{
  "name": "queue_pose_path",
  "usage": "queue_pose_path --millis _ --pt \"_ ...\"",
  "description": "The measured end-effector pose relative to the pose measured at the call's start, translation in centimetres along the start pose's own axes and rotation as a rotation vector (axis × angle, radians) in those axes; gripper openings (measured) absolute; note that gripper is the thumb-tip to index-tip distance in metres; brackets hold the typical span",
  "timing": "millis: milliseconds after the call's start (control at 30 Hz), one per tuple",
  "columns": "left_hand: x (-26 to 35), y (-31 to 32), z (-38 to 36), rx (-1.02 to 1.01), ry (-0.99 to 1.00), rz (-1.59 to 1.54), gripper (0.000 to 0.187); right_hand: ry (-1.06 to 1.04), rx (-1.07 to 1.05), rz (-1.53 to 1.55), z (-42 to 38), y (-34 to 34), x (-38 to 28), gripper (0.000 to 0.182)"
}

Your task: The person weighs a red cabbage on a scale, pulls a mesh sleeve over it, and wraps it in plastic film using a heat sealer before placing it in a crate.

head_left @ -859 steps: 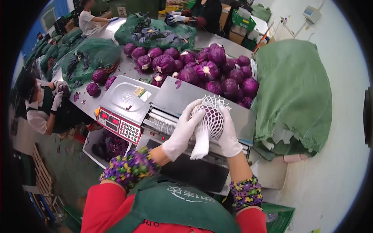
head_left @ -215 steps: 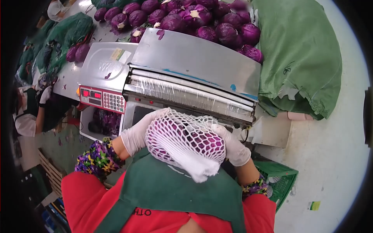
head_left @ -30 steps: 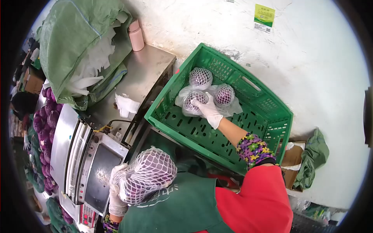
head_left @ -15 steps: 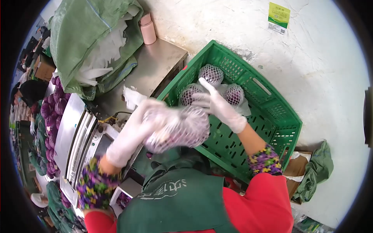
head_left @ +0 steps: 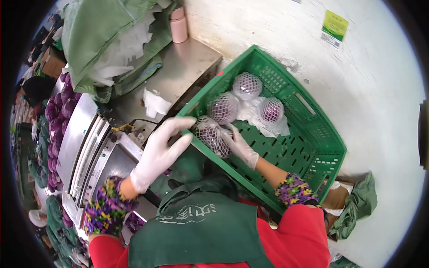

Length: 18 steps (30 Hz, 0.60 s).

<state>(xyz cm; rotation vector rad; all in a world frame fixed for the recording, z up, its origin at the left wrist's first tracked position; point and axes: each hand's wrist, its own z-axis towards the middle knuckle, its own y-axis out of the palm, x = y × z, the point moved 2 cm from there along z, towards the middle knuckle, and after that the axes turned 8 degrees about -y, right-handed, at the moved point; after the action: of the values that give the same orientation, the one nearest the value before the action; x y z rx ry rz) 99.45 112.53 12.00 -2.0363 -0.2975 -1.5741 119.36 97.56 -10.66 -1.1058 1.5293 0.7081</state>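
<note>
My gloved left hand (head_left: 164,145) is open over the crate's near left edge, thumb and fingers apart, holding nothing. Inside the green plastic crate (head_left: 292,167), my gloved right hand (head_left: 241,147) grips the side of a red cabbage (head_left: 210,134) in a white foam net. That cabbage rests in the crate's left corner. Just behind it sits a second netted cabbage (head_left: 225,108), with a third netted cabbage (head_left: 247,85) farther back. Another netted cabbage (head_left: 271,110) lies to the right, on crumpled white foam (head_left: 254,109).
A film-wrapping machine (head_left: 89,165) stands left of me, with a heap of bare red cabbages (head_left: 56,129) beyond it. On the steel table (head_left: 178,67) are a green sack (head_left: 98,40) of white foam nets and a pink bottle (head_left: 178,27). The wall (head_left: 371,89) borders the crate.
The netted cabbage that was at my left hand above the crate's near edge now lies in the crate's left corner. My left hand has let go; my right hand has moved down onto the cabbage.
</note>
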Motion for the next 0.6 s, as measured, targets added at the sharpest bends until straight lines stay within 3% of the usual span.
queue_pose_path --millis 33,100,167,233,267,300,333,367,433,500,600 --pt "-0.3 -1.0 -2.3 0.022 -0.048 -0.042 0.033 -0.004 -0.026 0.001 -0.3 0.1 -1.4 0.079" --pt "-2.3 -3.2 -6.5 0.181 -0.091 -0.002 0.029 -0.191 -0.127 -0.520 -1.1 0.4 -4.9 0.084" --pt "-4.4 -4.7 -10.5 0.342 -0.193 -0.154 0.027 -0.503 -0.092 -0.444 0.5 0.3 -3.3 0.087" --pt "-6.3 -6.1 -13.9 0.484 -0.258 -0.191 0.028 -0.443 -0.117 -0.232 0.9 0.0 -0.6 0.077" --pt "-7.2 -6.7 -16.2 0.543 -0.281 -0.194 0.028 -0.579 -0.283 -0.431 3.8 5.0 -5.1 0.080" --pt "-8.1 -7.3 -18.3 0.603 -0.303 -0.198 0.028 -0.362 -0.254 -0.287 1.0 0.2 -1.1 0.083" --pt "-8.9 -7.6 -19.8 0.668 -0.302 -0.230 0.029 -0.030 -0.295 0.193 0.7 1.3 -5.5 0.076" --pt "-9.8 -7.8 -20.7 0.706 -0.293 -0.255 0.029 -0.299 -0.341 -0.525 2.6 -0.7 -5.5 0.059" --pt "-11.7 -9.2 -23.5 0.757 -0.286 -0.216 0.031 -0.459 -0.120 -0.398 1.8 1.5 -13.9 0.032" --pt "-12.9 -10.9 -26.5 0.866 -0.228 -0.311 0.031 -0.377 0.040 -0.608 1.6 2.9 -21.7 0.046" --pt "-15.8 -15.0 -32.4 1.040 -0.270 -0.304 0.027 -0.670 0.247 -0.711 1.7 8.1 -28.6 0.030"
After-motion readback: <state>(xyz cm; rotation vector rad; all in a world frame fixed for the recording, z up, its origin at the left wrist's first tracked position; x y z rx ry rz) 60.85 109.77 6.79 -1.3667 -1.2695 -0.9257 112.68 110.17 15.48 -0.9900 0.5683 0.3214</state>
